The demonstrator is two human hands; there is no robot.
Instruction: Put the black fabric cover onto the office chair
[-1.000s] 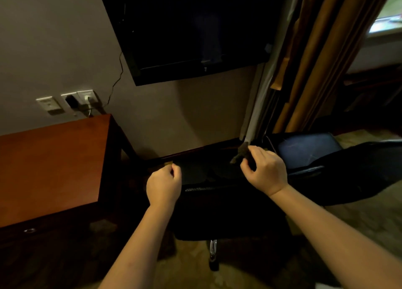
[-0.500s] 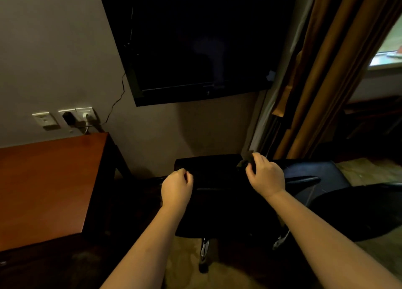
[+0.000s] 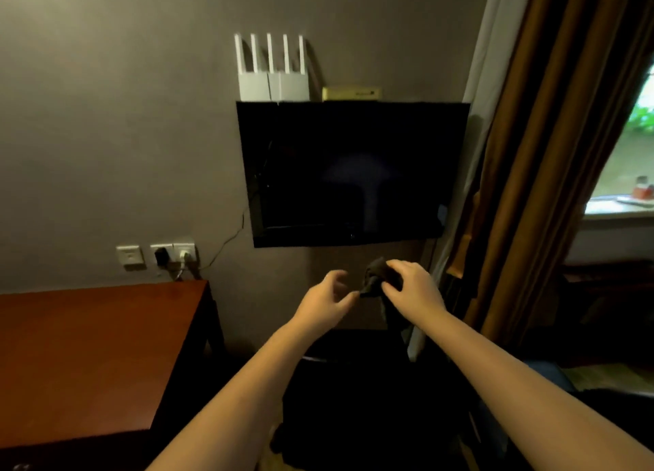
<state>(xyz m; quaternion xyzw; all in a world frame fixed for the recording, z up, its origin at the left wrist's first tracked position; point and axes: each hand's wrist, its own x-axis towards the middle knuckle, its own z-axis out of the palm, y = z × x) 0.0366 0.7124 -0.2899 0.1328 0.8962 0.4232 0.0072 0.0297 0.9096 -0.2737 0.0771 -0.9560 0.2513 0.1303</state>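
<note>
Right hand (image 3: 414, 290) grips bunched black fabric cover (image 3: 377, 272) | left hand (image 3: 323, 302) loosely spread, empty, beside it | office chair (image 3: 354, 382) below

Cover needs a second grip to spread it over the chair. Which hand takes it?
Left, probably. The left hand is open, fingertips at the loose end of the black fabric cover; the right hand holds it bunched above the office chair.

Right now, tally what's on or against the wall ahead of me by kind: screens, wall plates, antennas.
Black screen: 1
White wall plates: 3
White antennas: 5
Total: 9
</note>
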